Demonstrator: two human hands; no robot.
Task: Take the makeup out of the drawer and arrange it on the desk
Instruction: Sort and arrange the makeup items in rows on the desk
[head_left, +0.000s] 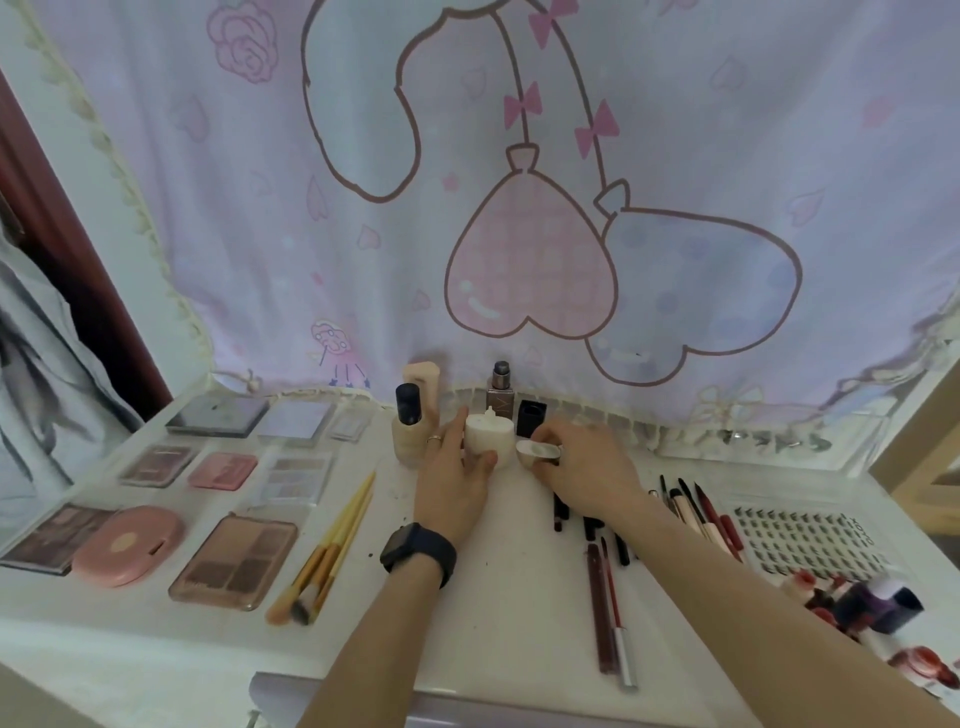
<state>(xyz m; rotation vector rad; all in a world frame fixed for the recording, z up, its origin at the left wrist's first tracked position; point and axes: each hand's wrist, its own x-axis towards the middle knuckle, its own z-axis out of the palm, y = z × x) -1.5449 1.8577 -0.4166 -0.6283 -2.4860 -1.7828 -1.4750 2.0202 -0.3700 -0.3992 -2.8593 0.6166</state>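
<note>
My left hand (453, 480) grips a cream round container (488, 434) standing on the white desk (498, 587) near the back. My right hand (587, 470) pinches a small silver-capped item (537, 451) just right of that container. Behind them stand a beige foundation bottle with a dark cap (410, 426), a peach tube (422, 378), a brown bottle (500, 392) and a black cap-like box (531, 415). The drawer front (363, 696) shows at the bottom edge; its inside is hidden.
Eyeshadow palettes (236, 561), a pink compact (127, 545) and brushes (327, 551) lie on the left. Pencils and liners (608, 597), a lash tray (805, 543) and small red pots (852, 603) fill the right. A printed curtain (519, 208) hangs behind.
</note>
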